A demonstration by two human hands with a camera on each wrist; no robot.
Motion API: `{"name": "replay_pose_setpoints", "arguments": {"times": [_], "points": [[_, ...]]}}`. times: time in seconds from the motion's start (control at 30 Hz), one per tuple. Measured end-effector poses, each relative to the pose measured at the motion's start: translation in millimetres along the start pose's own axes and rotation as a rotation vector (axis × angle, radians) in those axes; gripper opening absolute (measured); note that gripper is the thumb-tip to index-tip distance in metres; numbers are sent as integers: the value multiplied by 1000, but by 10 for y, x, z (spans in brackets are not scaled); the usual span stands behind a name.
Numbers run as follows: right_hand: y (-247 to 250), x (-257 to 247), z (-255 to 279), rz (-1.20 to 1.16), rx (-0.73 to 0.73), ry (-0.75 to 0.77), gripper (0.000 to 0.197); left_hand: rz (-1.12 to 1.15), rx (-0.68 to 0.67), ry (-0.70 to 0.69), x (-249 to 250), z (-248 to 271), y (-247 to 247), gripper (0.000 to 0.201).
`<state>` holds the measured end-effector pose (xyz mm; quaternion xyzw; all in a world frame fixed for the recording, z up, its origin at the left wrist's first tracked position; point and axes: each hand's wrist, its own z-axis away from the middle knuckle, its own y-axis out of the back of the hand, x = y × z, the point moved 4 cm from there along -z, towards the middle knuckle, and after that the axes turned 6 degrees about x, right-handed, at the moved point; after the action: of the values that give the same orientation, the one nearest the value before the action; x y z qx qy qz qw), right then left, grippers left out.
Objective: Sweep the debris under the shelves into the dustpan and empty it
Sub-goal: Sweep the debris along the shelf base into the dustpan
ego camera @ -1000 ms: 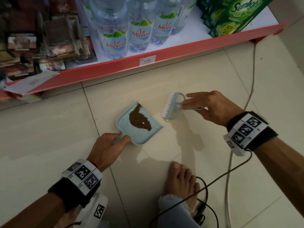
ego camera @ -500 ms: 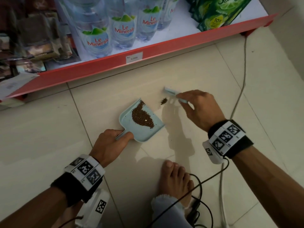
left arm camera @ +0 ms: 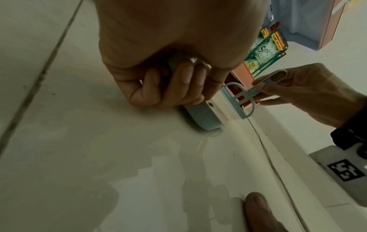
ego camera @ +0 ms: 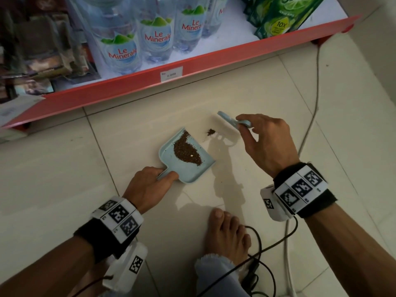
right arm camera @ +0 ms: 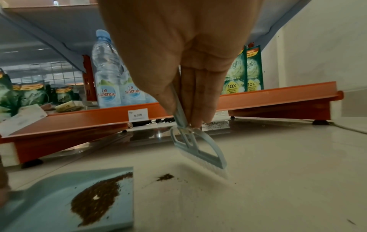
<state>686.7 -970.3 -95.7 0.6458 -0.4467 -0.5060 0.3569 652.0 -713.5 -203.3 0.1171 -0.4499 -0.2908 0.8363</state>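
Observation:
A light blue dustpan [ego camera: 169, 155] lies flat on the tiled floor, holding a heap of brown debris [ego camera: 186, 150]. My left hand [ego camera: 150, 185] grips its handle at the near left corner. A small clump of debris [ego camera: 211, 132] sits on the floor just beyond the pan's open edge. My right hand [ego camera: 265, 138] pinches the handle of a small light blue brush [ego camera: 227, 120], which stands with its white bristles on the floor to the right of that clump. In the right wrist view the brush [right arm camera: 200, 150] sits right of the clump [right arm camera: 164, 177] and the pan [right arm camera: 49, 208].
A red-edged bottom shelf [ego camera: 192, 61] runs along the far side with water bottles [ego camera: 122, 50] and green detergent packs [ego camera: 278, 20]. More dark grit [right arm camera: 215, 124] lies under the shelf. Cables [ego camera: 308, 125] trail along the right; my bare foot [ego camera: 225, 234] is near the pan.
The right hand swung the brush away from the pan's mouth to the right and set it on the floor, uncovering a small clump of debris. The left hand and dustpan stayed put.

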Motion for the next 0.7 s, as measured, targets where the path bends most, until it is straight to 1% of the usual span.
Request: {"name": "replay_pose_setpoints", "arguments": {"times": [0.07, 0.17, 0.23, 0.3, 0.33, 0.43, 0.5, 0.57, 0.63, 0.7], "points": [[-41, -40, 23, 25, -50, 16, 17, -16, -10, 0, 61, -31, -24, 40], [-126, -135, 104, 58, -136, 39, 21, -36, -13, -6, 136, -86, -47, 46], [-169, -196, 154, 99, -167, 57, 24, -52, -15, -9, 165, -113, -59, 51], [-186, -240, 180, 58, -184, 54, 24, -70, -19, -7, 182, -128, -69, 50], [-176, -251, 182, 0, -172, 40, 23, -77, -21, -4, 188, -135, -73, 49], [-102, -225, 142, -167, -72, -51, 23, -87, -20, 12, 193, -145, -80, 47], [-46, -190, 106, -153, -2, -81, 25, -96, -19, 17, 196, -139, -86, 46], [-6, -165, 77, -63, 45, -68, 23, -103, -21, 20, 199, -133, -88, 46], [-13, -163, 69, 29, 20, -39, 20, -115, -29, 30, 209, -127, -83, 45], [-82, -192, 100, 43, -86, 5, 20, -128, -41, 41, 224, -119, -73, 43]]}}
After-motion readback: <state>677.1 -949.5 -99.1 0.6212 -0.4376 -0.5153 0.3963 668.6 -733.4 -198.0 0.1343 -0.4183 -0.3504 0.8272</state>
